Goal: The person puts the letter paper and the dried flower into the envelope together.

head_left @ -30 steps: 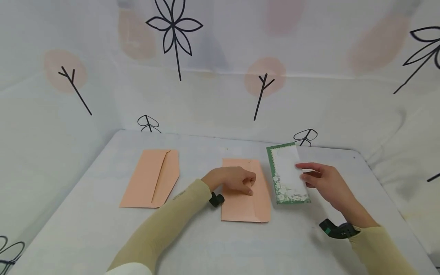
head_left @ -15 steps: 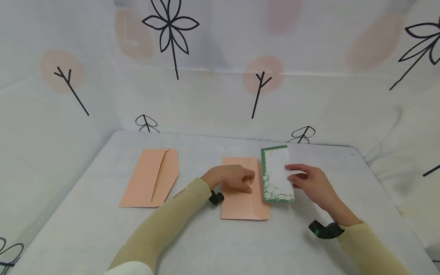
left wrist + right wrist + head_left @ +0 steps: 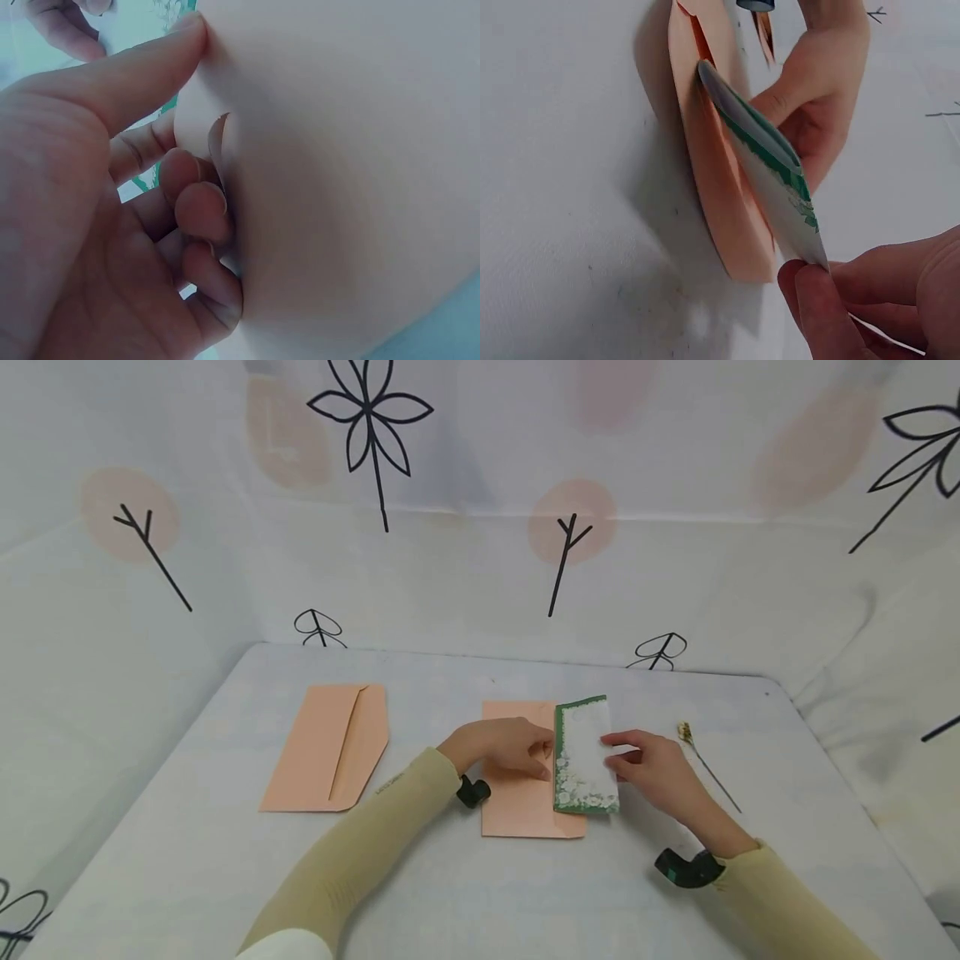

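My left hand (image 3: 510,748) rests over the middle peach envelope (image 3: 517,814), its thumb and curled fingers gripping the envelope at the opening. In the left wrist view, the fingertips (image 3: 202,210) sit by the slit in the paper. My right hand (image 3: 660,777) pinches the right edge of a folded greeting card (image 3: 588,747), white with a green floral border. The card is tilted over the envelope's right side. Seen from the right wrist, the card's far edge (image 3: 727,94) meets the gaping envelope mouth (image 3: 724,157); how far inside it is, I cannot tell.
A second peach envelope (image 3: 311,752) lies at the left of the white table (image 3: 420,893), its flap side up. Right of my right hand lies a thin-stemmed dried flower (image 3: 701,760). A patterned cloth wall (image 3: 465,577) borders the table's back.
The right hand has carried the card leftward, from beside the middle envelope to its opening. The dried flower has come into view behind it. My left hand stays nearly still.
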A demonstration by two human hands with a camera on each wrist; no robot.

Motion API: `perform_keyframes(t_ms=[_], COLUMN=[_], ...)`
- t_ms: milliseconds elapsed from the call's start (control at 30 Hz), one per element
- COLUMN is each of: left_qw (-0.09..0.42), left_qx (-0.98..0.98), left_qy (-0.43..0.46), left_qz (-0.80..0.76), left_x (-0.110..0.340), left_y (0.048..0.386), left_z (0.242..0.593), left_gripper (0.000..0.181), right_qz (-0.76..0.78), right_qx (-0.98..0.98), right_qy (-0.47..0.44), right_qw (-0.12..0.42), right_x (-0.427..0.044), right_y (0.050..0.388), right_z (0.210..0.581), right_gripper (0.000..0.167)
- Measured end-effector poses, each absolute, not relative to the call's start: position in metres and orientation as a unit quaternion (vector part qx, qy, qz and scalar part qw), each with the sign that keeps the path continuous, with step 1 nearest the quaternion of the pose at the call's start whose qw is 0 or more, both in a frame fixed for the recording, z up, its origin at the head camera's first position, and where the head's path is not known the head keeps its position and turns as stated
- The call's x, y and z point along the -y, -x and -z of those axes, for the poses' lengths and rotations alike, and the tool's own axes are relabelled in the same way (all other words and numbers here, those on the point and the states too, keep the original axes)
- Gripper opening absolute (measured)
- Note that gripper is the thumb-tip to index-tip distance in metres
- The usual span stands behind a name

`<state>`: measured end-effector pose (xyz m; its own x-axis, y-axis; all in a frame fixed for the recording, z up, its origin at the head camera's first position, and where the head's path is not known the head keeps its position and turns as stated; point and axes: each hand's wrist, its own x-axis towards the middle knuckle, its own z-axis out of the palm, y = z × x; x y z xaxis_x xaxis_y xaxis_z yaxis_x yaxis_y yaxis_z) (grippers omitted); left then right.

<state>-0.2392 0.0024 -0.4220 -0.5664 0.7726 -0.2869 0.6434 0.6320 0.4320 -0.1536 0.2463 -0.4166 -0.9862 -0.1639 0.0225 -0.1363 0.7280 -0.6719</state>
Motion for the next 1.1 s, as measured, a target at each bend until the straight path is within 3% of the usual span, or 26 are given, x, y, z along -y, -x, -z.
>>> perform_keyframes(t_ms=[300,567,1100], left_qw=[0.236,0.235,0.156], left_qx=[-0.864,-0.873,-0.912], left_qy=[-0.409,-0.389,-0.368], left_qz=[-0.175,-0.176,-0.088], left_x=[-0.003,-0.004,-0.015], left_y=[0.239,0.236,0.230], left_z=[0.426,0.423,0.413], left_gripper=[0.028,0.031,0.027], right_qz=[0.352,0.349,0.347], right_qx=[-0.931,-0.932,-0.932], right_qy=[0.076,0.093,0.096], right_qw=[0.049,0.042,0.042], right_x=[-0.237,-0.234,-0.225], right_y=[0.149,0.146,0.150], right_z=[0.418,0.412,0.401], right_gripper=[0.033,0.032,0.030])
